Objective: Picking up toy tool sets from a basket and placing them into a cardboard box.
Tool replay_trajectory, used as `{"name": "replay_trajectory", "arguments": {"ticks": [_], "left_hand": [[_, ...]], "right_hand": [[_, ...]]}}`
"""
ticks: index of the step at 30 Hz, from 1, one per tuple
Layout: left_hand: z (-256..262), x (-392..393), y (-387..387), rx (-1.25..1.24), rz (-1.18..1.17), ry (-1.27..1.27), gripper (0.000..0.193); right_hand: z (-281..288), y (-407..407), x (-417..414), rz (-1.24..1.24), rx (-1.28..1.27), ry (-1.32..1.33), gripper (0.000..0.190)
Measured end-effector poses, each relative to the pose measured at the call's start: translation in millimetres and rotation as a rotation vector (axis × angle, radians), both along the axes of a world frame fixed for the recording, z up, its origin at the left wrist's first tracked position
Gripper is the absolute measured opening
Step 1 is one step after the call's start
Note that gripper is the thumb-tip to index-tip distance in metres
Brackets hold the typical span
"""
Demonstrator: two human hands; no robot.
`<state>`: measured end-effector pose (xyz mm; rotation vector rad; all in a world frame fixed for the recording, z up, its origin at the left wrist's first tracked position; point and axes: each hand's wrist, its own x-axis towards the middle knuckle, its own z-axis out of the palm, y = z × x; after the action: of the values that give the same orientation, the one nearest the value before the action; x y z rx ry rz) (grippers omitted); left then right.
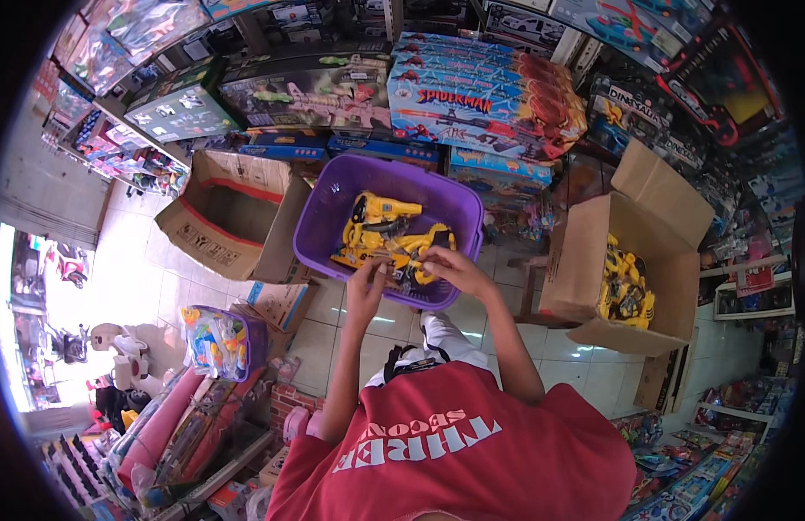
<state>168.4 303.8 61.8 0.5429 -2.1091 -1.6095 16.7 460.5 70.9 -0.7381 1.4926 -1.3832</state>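
Observation:
Before me, a purple plastic basket [311, 228] holds several yellow-and-black toys in clear plastic packaging. One toy with a gun-like shape [389, 207] lies toward the basket's far side. My left hand [366, 286] is over the near rim, thumb and fingers pinched at the edge of a packaged yellow toy [418, 244]. My right hand [459, 270] reaches in from the right, its fingertips bent onto the same packaging. The fingers partly hide the contact, and shiny film blurs the toy's exact shape.
An open cardboard box [575, 260] at right contains more yellow-and-black toys [627, 286]. Another open carton [210, 238] stands left of the basket. Boxed toy guns [487, 98] are stacked behind. A smaller purple basket [258, 342] of bagged toys and pink rolls [158, 426] are at left.

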Motion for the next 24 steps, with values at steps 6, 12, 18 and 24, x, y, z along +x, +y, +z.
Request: {"name": "replay_trajectory", "arguments": {"ticks": [6, 12, 18, 24], "left_hand": [[-18, -66, -56, -0.15, -0.106, -0.193, 0.023], [-88, -83, -118, -0.411, -0.175, -0.433, 0.052], [-106, -120, -149, -0.361, -0.277, -0.773, 0.075], [-162, -93, -183, -0.195, -0.32, -0.672, 0.077]], "right_hand": [[-53, -66, -55, 0.211, 0.259, 0.235, 0.045], [-111, -115, -80, 0.24, 0.461, 0.563, 0.065], [-146, -117, -94, 0.125, 0.808, 0.416, 0.08], [-158, -148, -68, -0.206, 0.561, 0.088, 0.074]]}}
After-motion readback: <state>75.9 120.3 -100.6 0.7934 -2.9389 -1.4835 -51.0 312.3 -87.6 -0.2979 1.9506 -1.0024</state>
